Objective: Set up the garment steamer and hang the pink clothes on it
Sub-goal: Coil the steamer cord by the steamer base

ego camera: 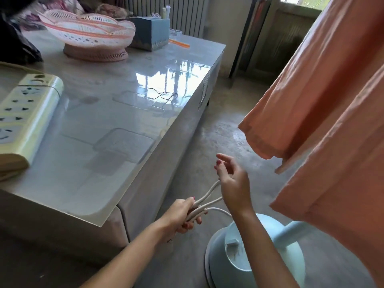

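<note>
Pink clothes [332, 113] hang on the right, above the floor, and they look soft, light and floppy, so holding them near the top would work best. Below them the steamer base [255, 254] sits on the floor; it looks round, smooth and maybe heavy with water, so lift it from low down. Its white cord [207, 201] is bendy and folded in loops. The left hand [178, 215] has its fingers curled tight round the loops. The right hand [233, 179] has loose, open fingers, with one loop hooked over it. The power strip [27, 113] waits on the table [116, 113].
</note>
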